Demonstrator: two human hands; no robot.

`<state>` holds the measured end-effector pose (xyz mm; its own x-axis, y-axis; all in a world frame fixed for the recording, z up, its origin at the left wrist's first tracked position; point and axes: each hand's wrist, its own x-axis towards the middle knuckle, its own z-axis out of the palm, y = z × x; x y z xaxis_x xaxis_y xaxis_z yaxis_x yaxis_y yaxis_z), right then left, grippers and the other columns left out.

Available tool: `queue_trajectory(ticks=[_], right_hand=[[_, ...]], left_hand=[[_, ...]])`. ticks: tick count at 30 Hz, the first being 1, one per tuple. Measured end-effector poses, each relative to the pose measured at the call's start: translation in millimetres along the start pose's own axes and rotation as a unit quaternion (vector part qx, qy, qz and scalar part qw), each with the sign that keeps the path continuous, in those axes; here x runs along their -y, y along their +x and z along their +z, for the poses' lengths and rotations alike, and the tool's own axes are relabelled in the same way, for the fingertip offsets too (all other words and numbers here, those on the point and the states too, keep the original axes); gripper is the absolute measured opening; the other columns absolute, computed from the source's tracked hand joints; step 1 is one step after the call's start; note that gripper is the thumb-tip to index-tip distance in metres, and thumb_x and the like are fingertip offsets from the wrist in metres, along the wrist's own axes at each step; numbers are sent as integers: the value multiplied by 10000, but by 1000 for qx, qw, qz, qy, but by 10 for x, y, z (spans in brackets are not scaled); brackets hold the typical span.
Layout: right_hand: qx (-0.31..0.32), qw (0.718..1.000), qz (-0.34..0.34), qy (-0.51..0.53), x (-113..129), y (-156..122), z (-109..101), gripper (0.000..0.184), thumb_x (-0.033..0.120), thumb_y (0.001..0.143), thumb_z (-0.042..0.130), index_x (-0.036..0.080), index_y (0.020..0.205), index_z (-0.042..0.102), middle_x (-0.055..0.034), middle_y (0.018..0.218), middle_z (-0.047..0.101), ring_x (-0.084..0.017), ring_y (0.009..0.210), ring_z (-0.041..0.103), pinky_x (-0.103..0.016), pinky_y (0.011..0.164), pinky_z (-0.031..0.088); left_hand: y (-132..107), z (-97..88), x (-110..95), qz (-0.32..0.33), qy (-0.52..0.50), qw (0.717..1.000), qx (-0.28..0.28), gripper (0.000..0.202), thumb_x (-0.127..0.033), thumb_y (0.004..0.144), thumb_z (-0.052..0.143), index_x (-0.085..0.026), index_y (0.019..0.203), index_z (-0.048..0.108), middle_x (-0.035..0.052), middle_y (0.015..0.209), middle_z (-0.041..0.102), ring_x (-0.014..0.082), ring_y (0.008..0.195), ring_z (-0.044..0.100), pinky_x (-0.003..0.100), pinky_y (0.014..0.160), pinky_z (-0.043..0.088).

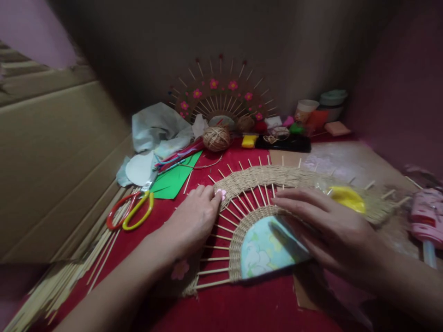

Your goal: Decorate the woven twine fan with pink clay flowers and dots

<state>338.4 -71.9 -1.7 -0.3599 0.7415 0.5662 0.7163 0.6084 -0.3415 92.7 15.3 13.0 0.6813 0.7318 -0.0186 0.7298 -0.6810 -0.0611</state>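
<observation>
A half-round woven fan piece (263, 177) with wooden spokes lies on the red cloth (242, 309), around a pale floral paper semicircle (266, 246). My left hand (195, 216) rests on its left edge, fingertips pressed together on a small pink flower (221, 193). My right hand (321, 226) lies flat over the inner woven band, fingers stretched out. A second pink flower (180, 269) sits on the weave below my left wrist.
Red and yellow scissors (129, 210) and green paper (171, 182) lie left. A twine ball (216, 138) and a finished fan with pink flowers (221, 99) stand behind. Bamboo sticks (65, 276) lie along the cardboard wall. A pink glue gun (427, 221) is at right, a yellow piece (348, 198) near it.
</observation>
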Motion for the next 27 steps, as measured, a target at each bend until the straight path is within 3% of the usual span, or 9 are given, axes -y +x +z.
queue_trajectory(ticks=[4, 7, 9, 12, 15, 19, 24, 27], right_hand=[[14, 1000, -5, 17, 73, 50, -61, 280, 121, 854, 464, 127, 1112, 570, -120, 1092, 588, -180, 988, 552, -321, 807, 494], [96, 995, -18, 19, 229, 111, -80, 302, 182, 842, 497, 167, 1137, 560, -104, 1103, 593, -190, 986, 554, -326, 804, 501], [157, 986, -59, -25, 346, 136, -20, 331, 226, 803, 543, 172, 1128, 578, -113, 1121, 602, -239, 991, 557, -391, 815, 498], [168, 964, -156, -133, 478, 126, 171, 327, 233, 828, 481, 111, 1109, 597, -158, 1079, 634, -307, 921, 583, -481, 748, 498], [168, 939, -201, -224, 559, 82, 361, 390, 225, 863, 400, 30, 1164, 555, -227, 1160, 579, -366, 1007, 536, -512, 769, 464], [170, 915, -223, -291, 634, 56, 451, 402, 210, 876, 339, -9, 1131, 560, -277, 1190, 530, -387, 1020, 499, -500, 694, 448], [154, 920, -224, -283, 625, 104, 361, 359, 162, 873, 339, 67, 1127, 574, -200, 1154, 579, -307, 901, 530, -458, 644, 445], [98, 928, -230, -275, 607, 160, 263, 368, 130, 870, 325, 62, 1126, 581, -181, 1134, 607, -311, 897, 535, -466, 658, 444]], left_hand=[[-9, -53, 50, -5, -53, 999, -9, 282, -229, 883, 322, -174, 1015, 565, 69, 891, 493, 194, 787, 419, 320, 701, 373], [2, -111, 200, -34, -113, 993, -26, 324, -195, 810, 406, -158, 1082, 578, 82, 875, 498, 202, 779, 456, 316, 670, 397], [15, -140, 330, -76, -149, 985, -42, 367, -204, 813, 388, -151, 1115, 589, 81, 868, 517, 201, 783, 494, 327, 699, 417], [21, -186, 493, -129, -247, 959, -58, 359, -279, 814, 423, -176, 1092, 624, 77, 971, 593, 209, 911, 542, 356, 845, 413], [0, -223, 596, -177, -367, 911, -70, 350, -332, 758, 531, -163, 1039, 654, 73, 1050, 636, 209, 969, 558, 351, 896, 398], [-42, -187, 759, -217, -510, 829, -77, 408, -345, 701, 623, -119, 1040, 652, 60, 811, 668, 161, 722, 585, 290, 685, 451], [-57, -79, 1047, -249, -606, 741, -146, 284, -236, 682, 658, -95, 929, 662, 77, 785, 660, 144, 712, 603, 252, 630, 471], [-64, -69, 1037, -272, -665, 679, -151, 171, -128, 702, 609, -80, 863, 642, 104, 762, 661, 150, 669, 621, 296, 669, 507]])
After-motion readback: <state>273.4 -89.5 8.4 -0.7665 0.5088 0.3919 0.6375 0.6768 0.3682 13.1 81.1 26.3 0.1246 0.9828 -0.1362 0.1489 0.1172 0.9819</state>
